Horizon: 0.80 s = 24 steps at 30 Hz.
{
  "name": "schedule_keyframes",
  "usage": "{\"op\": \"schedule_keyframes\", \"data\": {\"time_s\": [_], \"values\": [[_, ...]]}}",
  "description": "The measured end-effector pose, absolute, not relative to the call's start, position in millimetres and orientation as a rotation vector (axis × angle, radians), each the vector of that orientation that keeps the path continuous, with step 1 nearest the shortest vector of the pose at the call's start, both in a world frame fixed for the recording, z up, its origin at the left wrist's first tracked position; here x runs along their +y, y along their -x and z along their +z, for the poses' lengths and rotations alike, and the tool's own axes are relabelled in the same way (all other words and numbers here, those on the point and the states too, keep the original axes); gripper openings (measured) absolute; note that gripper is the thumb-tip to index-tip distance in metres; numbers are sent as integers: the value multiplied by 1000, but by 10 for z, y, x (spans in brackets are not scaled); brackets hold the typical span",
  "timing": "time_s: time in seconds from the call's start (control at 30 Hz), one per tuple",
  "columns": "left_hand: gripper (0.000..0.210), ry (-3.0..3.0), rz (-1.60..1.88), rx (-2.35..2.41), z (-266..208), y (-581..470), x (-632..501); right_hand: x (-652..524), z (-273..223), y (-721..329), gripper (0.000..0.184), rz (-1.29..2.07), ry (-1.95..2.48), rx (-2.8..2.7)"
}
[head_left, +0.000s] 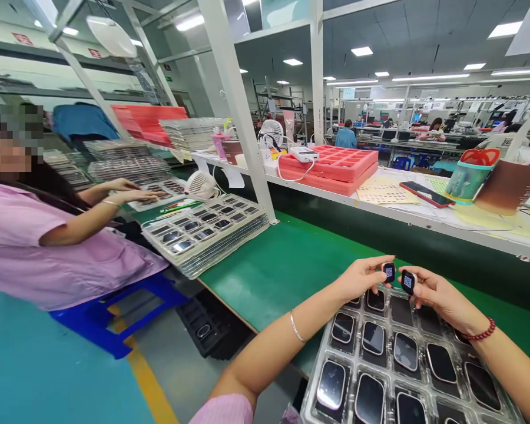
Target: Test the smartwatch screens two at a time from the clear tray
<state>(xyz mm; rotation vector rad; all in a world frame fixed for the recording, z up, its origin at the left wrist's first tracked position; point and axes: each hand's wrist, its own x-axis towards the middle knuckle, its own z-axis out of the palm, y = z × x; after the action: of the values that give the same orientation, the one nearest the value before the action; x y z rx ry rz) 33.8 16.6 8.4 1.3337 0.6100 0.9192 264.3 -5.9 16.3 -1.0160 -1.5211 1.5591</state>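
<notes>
My left hand (367, 275) pinches a smartwatch body (389, 272) whose lit screen shows a QR code. Close beside it, my right hand (437, 293) grips a second smartwatch body (408, 282), also with a QR code on its screen. Both are held just above the far edge of a clear plastic tray (311, 406). Dark-screened watch bodies (373, 338) lie in the tray's pockets, and a pocket (401, 311) below my hands holds no watch. My right forearm covers part of the tray's right side.
A stack of filled trays (247, 235) stands on the green bench (287, 259) to the left. Beyond it a co-worker in pink (70, 247) sits on a blue stool (115, 318). A shelf (406, 215) behind the bench bears red foam trays (348, 171), a phone (426, 194) and a cup (468, 176).
</notes>
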Motion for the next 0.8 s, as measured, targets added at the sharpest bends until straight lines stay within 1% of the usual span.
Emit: {"op": "schedule_keyframes", "data": {"time_s": [0.17,0.27,0.5,0.8], "values": [[79,-1328,917,606,60,-324,174,-50,173,-2649,60,1513,1060,-1641],[76,-1335,911,599,43,-322,174,-48,178,-2651,61,1487,1100,-1672],[68,-1331,918,575,3,-329,178,-49,168,-2671,57,1519,1095,-1693],[60,-1347,903,570,-5,-322,182,-78,209,-2660,57,1495,1128,-1721]]}}
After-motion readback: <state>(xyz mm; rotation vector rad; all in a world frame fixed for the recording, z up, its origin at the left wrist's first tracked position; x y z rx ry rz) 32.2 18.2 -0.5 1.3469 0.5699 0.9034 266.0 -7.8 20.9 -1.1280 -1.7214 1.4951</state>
